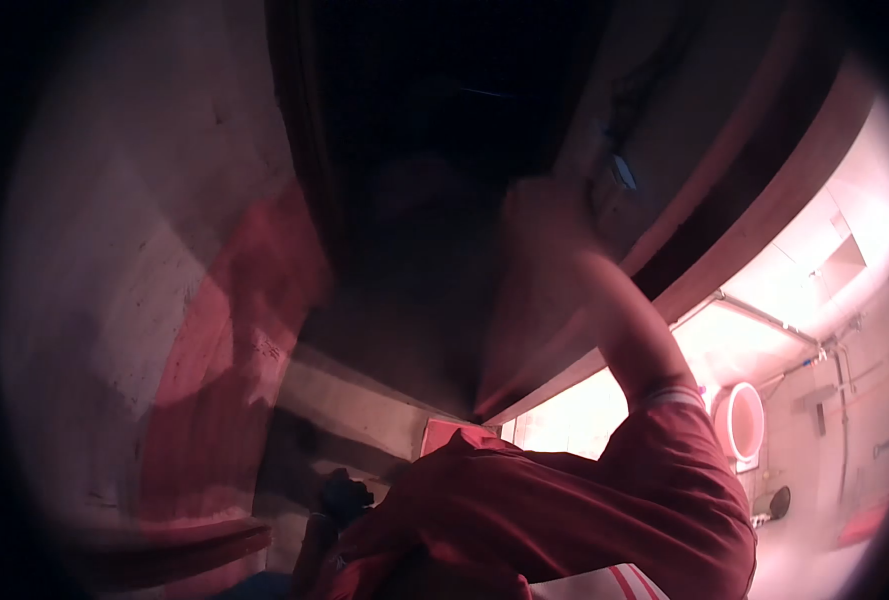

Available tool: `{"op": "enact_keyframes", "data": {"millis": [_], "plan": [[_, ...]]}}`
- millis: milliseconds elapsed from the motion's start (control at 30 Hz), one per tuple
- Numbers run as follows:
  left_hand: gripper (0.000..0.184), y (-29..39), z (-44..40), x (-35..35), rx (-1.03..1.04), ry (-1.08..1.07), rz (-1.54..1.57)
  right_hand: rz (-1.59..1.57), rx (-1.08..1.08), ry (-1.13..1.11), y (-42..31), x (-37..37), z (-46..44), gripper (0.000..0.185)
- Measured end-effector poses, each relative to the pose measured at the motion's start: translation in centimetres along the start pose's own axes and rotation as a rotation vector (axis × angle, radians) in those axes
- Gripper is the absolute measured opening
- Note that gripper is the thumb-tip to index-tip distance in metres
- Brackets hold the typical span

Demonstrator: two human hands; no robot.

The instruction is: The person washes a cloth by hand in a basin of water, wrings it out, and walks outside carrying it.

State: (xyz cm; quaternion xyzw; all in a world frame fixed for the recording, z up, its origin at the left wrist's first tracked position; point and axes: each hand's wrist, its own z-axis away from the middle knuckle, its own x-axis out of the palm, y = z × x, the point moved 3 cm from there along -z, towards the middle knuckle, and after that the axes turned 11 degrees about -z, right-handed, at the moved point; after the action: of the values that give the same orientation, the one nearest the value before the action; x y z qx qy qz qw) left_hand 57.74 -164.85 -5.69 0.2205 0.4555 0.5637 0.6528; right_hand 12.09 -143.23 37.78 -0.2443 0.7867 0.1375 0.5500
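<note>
My right arm reaches up in a red sleeve. Its hand (545, 215) is smeared by motion and dim, in front of a dark door panel (705, 110), and I cannot make out its fingers or whether it touches the panel. A small shiny bluish piece (625, 172) shows on the panel to the right of that hand. Low at the left, my left hand (347, 495) is a dark shape in shadow. Its fingers look curled in, and anything inside them is hidden.
A dark doorway (435, 110) opens ahead. At the left stands a pale wall (105, 330) with a red band (205, 400). To the right lies a brightly lit room with a round white-rimmed tub (745, 422) and pipes (775, 322) along its wall.
</note>
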Motion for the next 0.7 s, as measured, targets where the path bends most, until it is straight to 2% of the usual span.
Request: {"op": "enact_keyframes", "data": {"millis": [133,200,300,467,500,567,700], "plan": [[0.028,3.7,0.2,-4.8,0.102,-0.089,-0.608,0.066,0.010,-0.072,2.6,1.0,-3.9,0.023],[0.029,5.7,0.9,-6.9,0.178,-0.123,-0.916,0.371,-0.212,-0.111,2.8,0.4,-4.5,0.017],[0.030,7.4,2.6,-8.5,0.282,-0.185,-1.241,0.336,-0.140,-0.124,2.9,-0.3,-5.6,0.017],[0.031,8.4,6.2,-6.3,0.405,-0.342,-1.563,0.240,-0.089,-0.149,3.4,-0.7,-5.7,0.019],[0.031,8.3,7.0,-5.7,0.394,-0.347,-1.548,0.216,-0.101,-0.140,3.3,-0.7,-5.4,0.019],[0.033,6.5,7.6,-5.8,0.279,-0.224,-1.394,0.186,-0.136,-0.091,2.8,-1.3,-5.1,0.021],[0.036,0.4,10.5,-7.3,-0.014,0.172,-0.603,0.065,-0.253,0.008,0.3,0.7,-4.0,0.024]]}}
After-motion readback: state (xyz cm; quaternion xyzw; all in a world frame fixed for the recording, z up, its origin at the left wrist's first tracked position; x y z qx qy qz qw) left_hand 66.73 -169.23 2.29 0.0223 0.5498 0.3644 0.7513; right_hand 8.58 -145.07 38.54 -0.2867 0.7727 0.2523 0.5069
